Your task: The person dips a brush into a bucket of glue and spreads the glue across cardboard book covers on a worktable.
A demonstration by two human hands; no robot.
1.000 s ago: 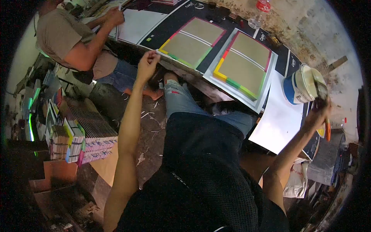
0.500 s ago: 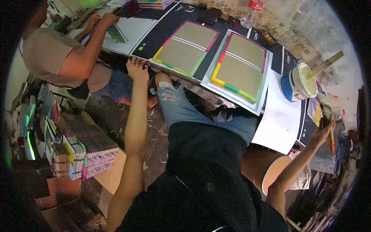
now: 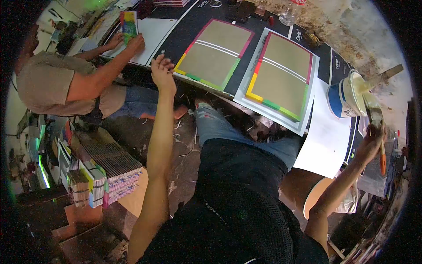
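Note:
My right hand (image 3: 372,137) is closed around a flat paintbrush (image 3: 383,160) with an orange handle; its bristle end points up, beside the rim of a white and blue bucket (image 3: 339,100) of pale paste. A wide wooden stick or second brush handle (image 3: 387,76) leans out of that bucket. My left hand (image 3: 163,74) hangs at the table's front edge, fingers loosely apart, holding nothing. Nearest to it lies a grey board cover (image 3: 211,59) with coloured edges. A second such cover (image 3: 281,72) rests on a pale backing sheet, right of the first.
A white paper sheet (image 3: 323,134) overhangs the table edge below the bucket. At left a seated co-worker (image 3: 52,83) holds a colourful booklet (image 3: 129,28). A clear bottle (image 3: 289,16) stands at the back. Bundled book stacks (image 3: 112,169) sit low on the left.
My left hand has lifted off the table edge, and its fingers have loosened. The brush stays in my right hand by the bucket. The co-worker's booklet has been turned upright. My view has shifted slightly.

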